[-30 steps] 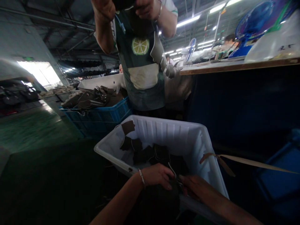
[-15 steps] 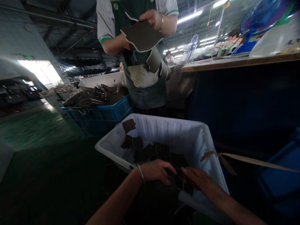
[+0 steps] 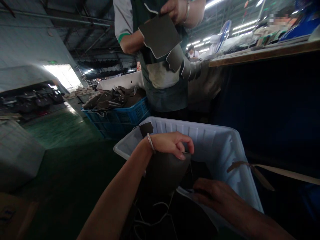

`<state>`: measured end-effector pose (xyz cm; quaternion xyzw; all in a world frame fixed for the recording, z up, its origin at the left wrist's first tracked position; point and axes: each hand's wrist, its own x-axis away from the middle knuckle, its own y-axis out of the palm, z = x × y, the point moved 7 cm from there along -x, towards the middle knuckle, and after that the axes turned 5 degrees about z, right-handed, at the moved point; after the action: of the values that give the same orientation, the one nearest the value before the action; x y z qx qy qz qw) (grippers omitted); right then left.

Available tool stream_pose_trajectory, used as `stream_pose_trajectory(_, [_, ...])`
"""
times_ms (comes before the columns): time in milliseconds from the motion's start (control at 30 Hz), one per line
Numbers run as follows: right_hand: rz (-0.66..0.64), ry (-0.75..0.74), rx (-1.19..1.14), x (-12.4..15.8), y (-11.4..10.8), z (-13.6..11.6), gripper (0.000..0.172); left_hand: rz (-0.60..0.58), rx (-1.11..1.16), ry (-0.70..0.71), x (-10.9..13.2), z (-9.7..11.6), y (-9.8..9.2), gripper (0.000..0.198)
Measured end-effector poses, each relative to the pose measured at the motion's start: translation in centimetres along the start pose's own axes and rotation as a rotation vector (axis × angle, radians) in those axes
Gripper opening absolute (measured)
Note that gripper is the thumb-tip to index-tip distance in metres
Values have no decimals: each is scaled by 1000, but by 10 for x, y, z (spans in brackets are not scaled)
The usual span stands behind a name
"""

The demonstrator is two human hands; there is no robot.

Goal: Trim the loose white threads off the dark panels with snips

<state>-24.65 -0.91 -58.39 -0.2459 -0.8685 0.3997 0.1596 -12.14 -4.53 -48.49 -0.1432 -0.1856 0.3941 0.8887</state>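
My left hand [image 3: 172, 145], with a bangle at the wrist, pinches the upper edge of a dark flat cut piece [image 3: 166, 171] with a pale edge. This piece hangs over the near side of a white plastic tub [image 3: 190, 128]. My right hand [image 3: 215, 193] is lower, by the tub's near right rim, its fingers curled; shadow hides what is in them. Several similar dark pieces [image 3: 155, 215] with pale edges lie below my hands. Another dark piece [image 3: 146, 129] rests against the tub's far left corner.
Across the tub stands a person in a green apron [image 3: 165, 96], holding a dark cut piece [image 3: 161, 36]. A blue crate [image 3: 120, 115] heaped with dark pieces stands behind left. A tan strap [image 3: 282, 171] runs from the tub's right rim. A worktable [image 3: 265, 55] is at upper right.
My left hand has moved up and away from my right hand, lifting the dark cut piece. My right hand is a little further right and lower. The view has shifted left.
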Motion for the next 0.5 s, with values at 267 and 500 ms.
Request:
stream_pose_trajectory(267, [57,-18,-76,-10,-7,-1,25,-97,-66,32,-29,17,-5,26])
stream_pose_trajectory(500, [93,2,-125,-15,-7,10,33,-194,-133,6,-58,14,-4,26])
